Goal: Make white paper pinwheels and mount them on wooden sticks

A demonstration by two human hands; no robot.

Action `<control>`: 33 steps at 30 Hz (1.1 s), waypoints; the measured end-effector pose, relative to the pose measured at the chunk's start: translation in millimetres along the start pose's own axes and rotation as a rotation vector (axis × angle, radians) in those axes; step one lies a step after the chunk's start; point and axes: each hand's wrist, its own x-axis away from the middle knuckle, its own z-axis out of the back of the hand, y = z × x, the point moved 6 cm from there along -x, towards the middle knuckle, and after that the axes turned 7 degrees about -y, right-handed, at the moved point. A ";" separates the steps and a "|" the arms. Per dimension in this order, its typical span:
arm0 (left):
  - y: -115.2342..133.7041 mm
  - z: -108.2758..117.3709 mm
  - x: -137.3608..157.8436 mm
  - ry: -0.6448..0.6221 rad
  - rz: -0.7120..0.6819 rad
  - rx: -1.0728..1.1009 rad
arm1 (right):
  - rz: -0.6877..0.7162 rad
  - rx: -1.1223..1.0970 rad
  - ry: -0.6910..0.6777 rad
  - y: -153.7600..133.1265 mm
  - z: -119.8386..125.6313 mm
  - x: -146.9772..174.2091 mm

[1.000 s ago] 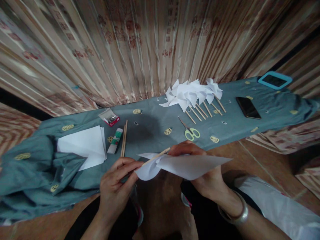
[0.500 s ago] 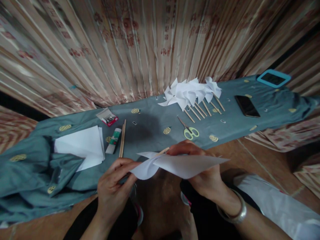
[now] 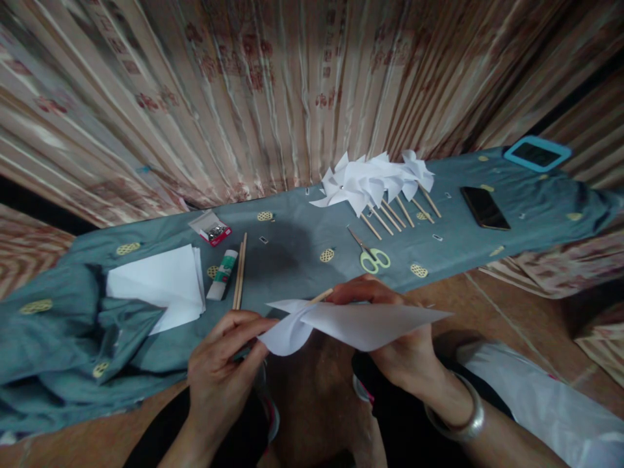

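Note:
Between my hands, in front of the table's near edge, is a white paper pinwheel with curled blades. My left hand pinches the tip of its left blade between thumb and fingers. Behind the paper, my right hand is closed around the pinwheel's centre and right side; its fingertips are partly hidden. The end of a wooden stick pokes out beside the right index finger. How the stick meets the paper is hidden.
On the cloth-covered table lie finished-looking pinwheels, green-handled scissors, a glue stick, wooden sticks, paper sheets, a small box of pins, a phone and a blue-framed tablet.
Both hands keep their grip on the pinwheel, which has tilted very slightly. The whole view has shifted a little; the things on the table stay put.

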 end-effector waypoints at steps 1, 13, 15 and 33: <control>0.3 0.2 0.4 0.004 -0.005 -0.007 | -0.017 -0.024 0.001 1.1 -0.4 0.3; 2.1 -1.2 0.7 0.028 -0.034 -0.128 | -0.334 -0.280 0.121 26.2 -3.4 -10.7; -1.7 -3.8 0.7 0.021 -0.022 -0.125 | -0.383 -0.361 0.108 36.4 -8.1 -12.1; -31.3 -21.2 -1.5 0.075 0.049 -0.018 | -0.380 -0.406 0.027 75.1 -17.9 -28.2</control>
